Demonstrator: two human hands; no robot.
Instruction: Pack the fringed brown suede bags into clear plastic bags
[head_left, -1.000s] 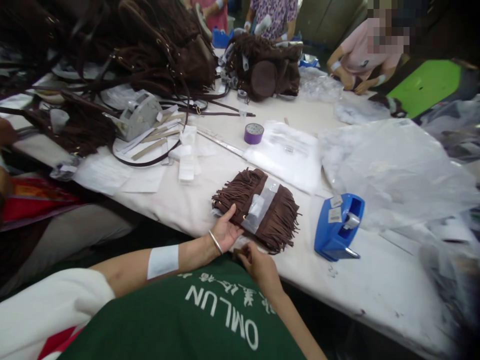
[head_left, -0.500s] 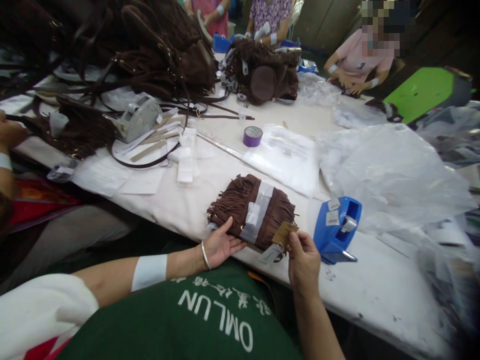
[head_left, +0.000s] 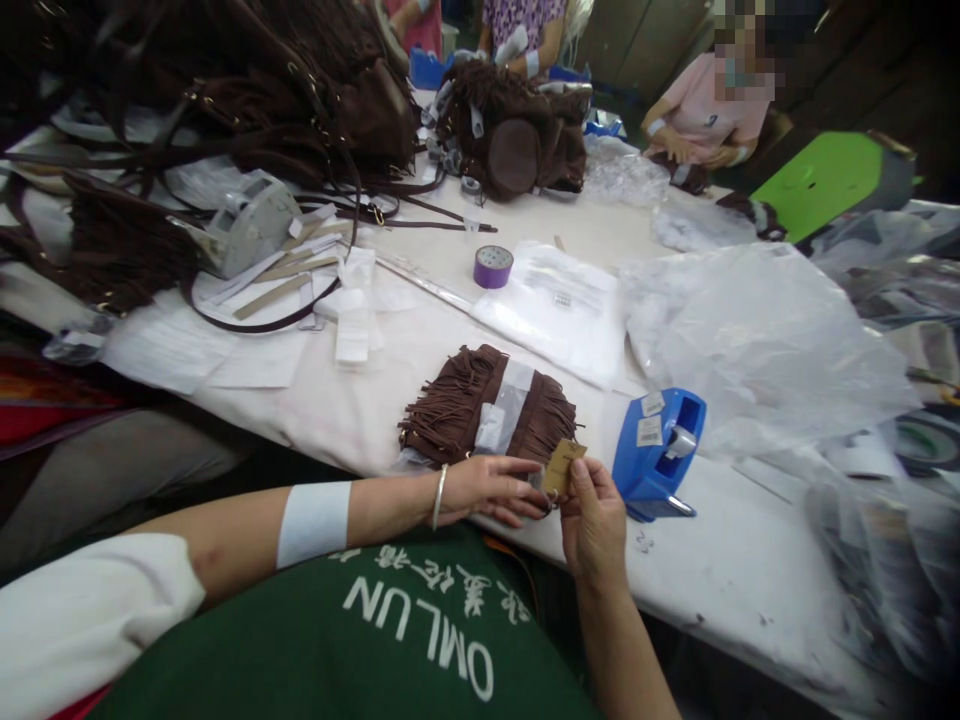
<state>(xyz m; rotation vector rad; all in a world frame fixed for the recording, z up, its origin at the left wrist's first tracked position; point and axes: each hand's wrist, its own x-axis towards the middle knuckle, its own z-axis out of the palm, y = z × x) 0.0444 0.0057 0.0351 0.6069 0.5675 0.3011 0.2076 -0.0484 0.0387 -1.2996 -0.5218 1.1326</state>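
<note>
A brown fringed bag (head_left: 457, 400) lies on the table before me, with a pale translucent band (head_left: 514, 392) around its middle. My right hand (head_left: 596, 525) pinches a tan hang tag (head_left: 562, 468) between thumb and fingers at the bag's near right corner. Stretched across the bag's near edge, my left hand (head_left: 491, 490) has its fingers extended and apart. Their tips reach a small greyish tag (head_left: 536, 479) beside the tan one; whether they touch it I cannot tell. Just right of my right hand stands a blue tape dispenser (head_left: 651, 455).
Beyond the bag are a purple tape roll (head_left: 493, 267) and white plastic bags (head_left: 562, 310). Clear plastic sheeting (head_left: 765, 340) covers the right side. Brown bags with straps (head_left: 300, 110) pile up at left, near a grey tape dispenser (head_left: 259, 225). A co-worker (head_left: 709, 110) sits across the table.
My left hand has moved right from the bag's lower left edge to the tags, turning from palm up to palm down. My right hand keeps the tan tag. The view has shifted slightly.
</note>
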